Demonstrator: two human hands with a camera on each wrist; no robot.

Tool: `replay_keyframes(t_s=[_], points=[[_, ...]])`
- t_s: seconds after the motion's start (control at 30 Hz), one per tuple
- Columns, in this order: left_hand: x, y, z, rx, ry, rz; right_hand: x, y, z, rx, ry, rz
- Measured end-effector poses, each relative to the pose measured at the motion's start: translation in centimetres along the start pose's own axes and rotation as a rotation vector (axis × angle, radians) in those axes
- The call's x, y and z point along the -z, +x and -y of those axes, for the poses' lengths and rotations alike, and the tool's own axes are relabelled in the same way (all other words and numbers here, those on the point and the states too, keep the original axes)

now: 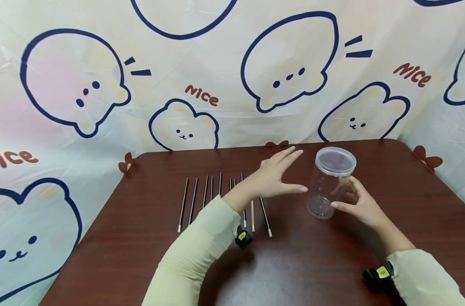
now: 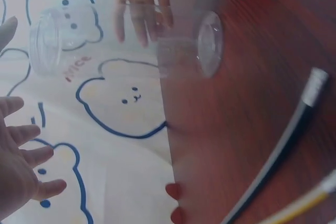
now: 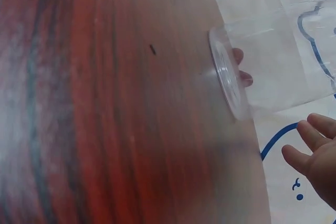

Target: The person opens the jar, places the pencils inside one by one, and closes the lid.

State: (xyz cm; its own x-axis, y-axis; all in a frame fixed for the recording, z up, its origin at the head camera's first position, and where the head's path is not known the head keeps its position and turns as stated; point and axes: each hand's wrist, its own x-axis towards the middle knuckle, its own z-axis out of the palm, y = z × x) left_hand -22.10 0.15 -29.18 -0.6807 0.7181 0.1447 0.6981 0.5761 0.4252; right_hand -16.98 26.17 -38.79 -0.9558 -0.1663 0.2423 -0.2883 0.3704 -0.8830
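Observation:
A clear, round jar (image 1: 324,191) with a translucent lid (image 1: 335,161) stands upright on the right half of the table, and its whole length shows in the left wrist view. My left hand (image 1: 272,174) hovers to its left, fingers spread and straight, thumb pointing at the jar, nothing held. Close by the jar's right side is my right hand (image 1: 364,206), thumb and fingers loosely apart around its lower wall. Whether the right hand touches the plastic cannot be told. In the right wrist view, two fingertips (image 3: 244,78) show through the jar; whose they are is unclear.
Several thin, pencil-like sticks (image 1: 266,216) with pale tips lie in a row, partly behind my left forearm. Most are dark; one (image 1: 253,216) is light brown. A cartoon-printed cloth (image 1: 232,123) hangs behind the dark wooden table (image 1: 293,267). Both wrists wear small black cameras.

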Motion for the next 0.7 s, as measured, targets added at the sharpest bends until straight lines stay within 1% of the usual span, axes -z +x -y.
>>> replay_keyframes(t_s=[0.2,0.27,0.37,0.43,0.53,0.6,0.7], points=[[0.4,2.1,-1.2,-0.034,-0.029,0.016,-0.7,0.6,-0.4,0.091,0.066,-0.002],[0.5,2.7,-1.6,-0.048,-0.039,0.021,-1.0,0.8,-0.5,0.12,0.111,0.004],[0.6,3.6,-2.3,-0.074,-0.045,0.03,-1.3,0.9,-0.5,0.149,0.227,0.011],[0.6,4.1,-2.7,-0.085,-0.051,0.04,-1.4,0.9,-0.6,0.165,0.308,0.01],[0.7,4.8,-3.3,-0.092,-0.06,0.054,-1.4,1.0,-0.6,0.174,0.401,0.007],[0.7,5.2,-3.6,-0.093,-0.063,0.066,-1.5,1.0,-0.6,0.174,0.429,0.004],[0.8,5.7,-3.9,-0.101,-0.064,0.087,-1.4,1.1,-0.3,0.18,0.439,-0.004]])
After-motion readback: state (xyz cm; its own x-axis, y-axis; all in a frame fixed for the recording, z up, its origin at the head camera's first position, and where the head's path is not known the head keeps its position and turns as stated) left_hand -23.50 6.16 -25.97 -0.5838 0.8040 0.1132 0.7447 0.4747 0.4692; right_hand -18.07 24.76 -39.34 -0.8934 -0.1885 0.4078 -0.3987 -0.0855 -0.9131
